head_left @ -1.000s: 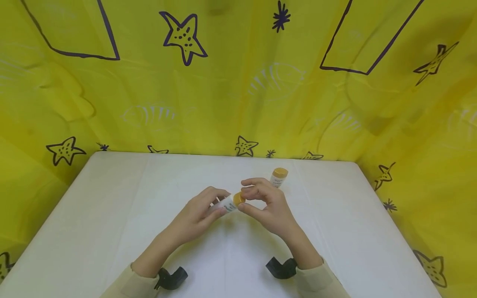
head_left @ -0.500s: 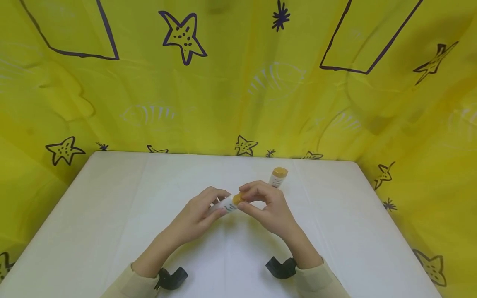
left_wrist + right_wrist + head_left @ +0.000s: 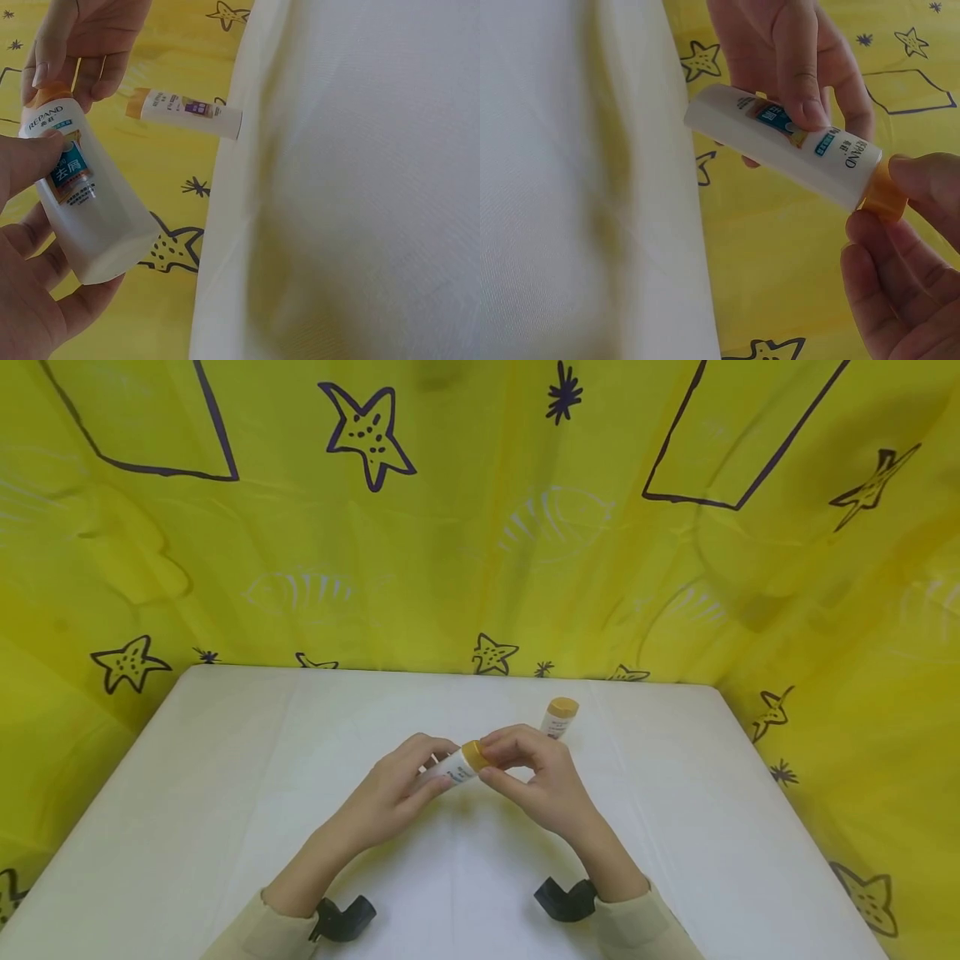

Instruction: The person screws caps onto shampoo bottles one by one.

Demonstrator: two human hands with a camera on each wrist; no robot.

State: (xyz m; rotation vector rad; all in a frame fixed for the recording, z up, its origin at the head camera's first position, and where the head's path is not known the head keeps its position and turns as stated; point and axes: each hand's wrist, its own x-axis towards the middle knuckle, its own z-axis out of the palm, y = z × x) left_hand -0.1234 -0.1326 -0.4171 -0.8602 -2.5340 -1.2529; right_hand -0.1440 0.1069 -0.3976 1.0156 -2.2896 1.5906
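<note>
Held tilted above the table is a white shampoo bottle [image 3: 452,767] with an orange cap [image 3: 886,193] and a blue label. My left hand [image 3: 397,785] grips its body, thumb across the label [image 3: 71,169] and fingers round the back. At the cap end, my right hand [image 3: 538,770] pinches the orange cap between thumb and fingers. The cap sits on the bottle in the right wrist view; whether it is loose, I cannot tell. Behind my right hand a second white bottle [image 3: 191,114] stands upright, with an orange cap and a purple label; the hand partly hides it in the head view.
A white-covered table [image 3: 300,710] lies under both hands. Yellow curtain [image 3: 450,568] with starfish drawings hangs along its back and sides. A black wrist mount [image 3: 345,918] sits at my left wrist, another black mount [image 3: 566,900] at my right.
The raised fingers of my right hand have curled down onto the cap. The held bottle has shifted and turned slightly, with my left hand moving a little left. The standing bottle stays put.
</note>
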